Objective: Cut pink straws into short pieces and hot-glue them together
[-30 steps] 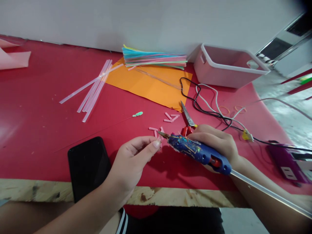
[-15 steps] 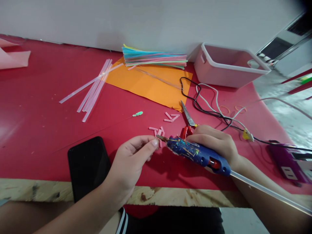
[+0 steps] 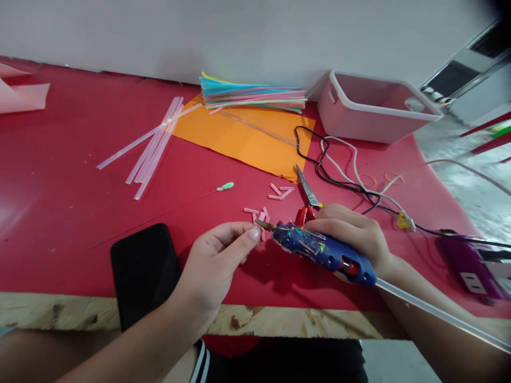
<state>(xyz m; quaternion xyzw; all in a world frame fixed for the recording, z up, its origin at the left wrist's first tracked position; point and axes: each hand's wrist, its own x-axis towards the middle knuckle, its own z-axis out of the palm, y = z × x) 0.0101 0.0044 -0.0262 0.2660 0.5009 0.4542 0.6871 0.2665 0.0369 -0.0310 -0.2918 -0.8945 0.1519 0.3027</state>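
My right hand [image 3: 353, 234] is wrapped round a blue hot glue gun [image 3: 315, 246], its body crusted with dried glue and a clear glue stick [image 3: 435, 311] sticking out of the back. The gun's metal nozzle points left and meets the fingertips of my left hand [image 3: 223, 252]. That hand is closed in a pinch; whatever lies between thumb and forefinger is too small and hidden to make out. Several short pink pieces [image 3: 251, 210] lie on the red tabletop just behind the nozzle. Red-handled scissors [image 3: 306, 186] rest beyond the gun, partly covered by my right hand.
A black phone [image 3: 146, 271] lies by my left forearm. Pink glue sticks or straws [image 3: 157, 146], orange paper [image 3: 239, 138], coloured pipe cleaners [image 3: 253, 96] and a pink bin [image 3: 359, 114] are farther back. Cords [image 3: 339, 170] run right towards a purple power strip [image 3: 471, 271].
Almost nothing differs. The glue gun has shifted very slightly left, its nozzle still at my left fingertips.
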